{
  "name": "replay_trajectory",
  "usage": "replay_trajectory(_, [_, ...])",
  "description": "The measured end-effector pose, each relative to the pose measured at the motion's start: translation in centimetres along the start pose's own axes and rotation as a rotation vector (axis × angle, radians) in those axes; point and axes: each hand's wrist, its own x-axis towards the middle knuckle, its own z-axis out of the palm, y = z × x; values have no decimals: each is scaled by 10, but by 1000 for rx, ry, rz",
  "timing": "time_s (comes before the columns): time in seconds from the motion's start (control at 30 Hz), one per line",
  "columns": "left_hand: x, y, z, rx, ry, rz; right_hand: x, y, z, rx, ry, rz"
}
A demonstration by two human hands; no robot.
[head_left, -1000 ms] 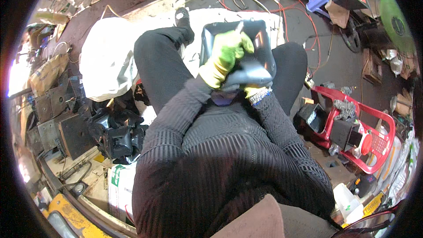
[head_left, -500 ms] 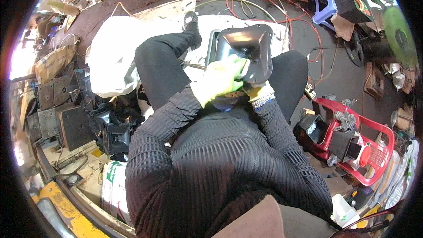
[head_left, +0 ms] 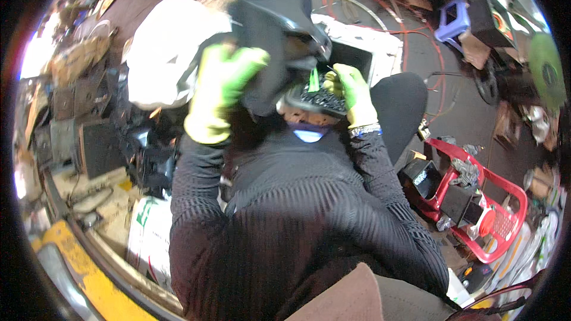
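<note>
A shiny black moulded part [head_left: 282, 21], blurred by motion, is raised in front of me, tilted, over my left leg. My left hand [head_left: 223, 92], in a yellow-green glove, is beside its left side with the thumb toward it; blur hides whether the fingers grip it. My right hand [head_left: 355, 98], gloved alike, has its fingers pinched at the right of an open black container [head_left: 357, 56]. Whatever they hold is too small to make out. Small black pieces [head_left: 324, 100] lie in the container, with a bright green strip [head_left: 313, 80] near them.
White sacking [head_left: 169, 53] lies ahead on the left. Red hoses [head_left: 410, 24] curl over the floor beyond. To my right is a red plastic chair [head_left: 505, 226] with black boxes [head_left: 461, 202]; black parts [head_left: 151, 166] are heaped on my left. A green fan [head_left: 546, 71] stands far right.
The black part has moved left and tilted up, uncovering the container. My left hand has swung left and my right hand has come out from below the part, fingers pinched.
</note>
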Motion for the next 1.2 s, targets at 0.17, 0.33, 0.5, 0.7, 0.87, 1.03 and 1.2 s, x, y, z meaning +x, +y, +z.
replay_trajectory(0.17, [-76, 24, -155, -70, 256, -173, 4, 14, 4, -866, 12, -288])
replay_trajectory(0.33, [-147, -70, -187, -25, 39, -808, 30, 31, -3, -560, -19, -71])
replay_trajectory(0.5, [-183, -207, -140, 323, -293, -919, 42, 43, -1, -292, 67, 23])
replay_trajectory(0.7, [-130, -321, -139, 365, 303, -728, 27, 45, -28, -420, 147, 232])
replay_trajectory(0.87, [-36, -401, -172, 924, 265, -730, 30, 57, -28, -1096, -113, -198])
replay_trajectory(1.03, [2, -473, -189, 939, 101, -855, 23, 44, -19, -627, 123, 88])
replay_trajectory(1.2, [-43, -516, -181, 963, -12, -885, 25, 43, -16, -729, 55, 101])
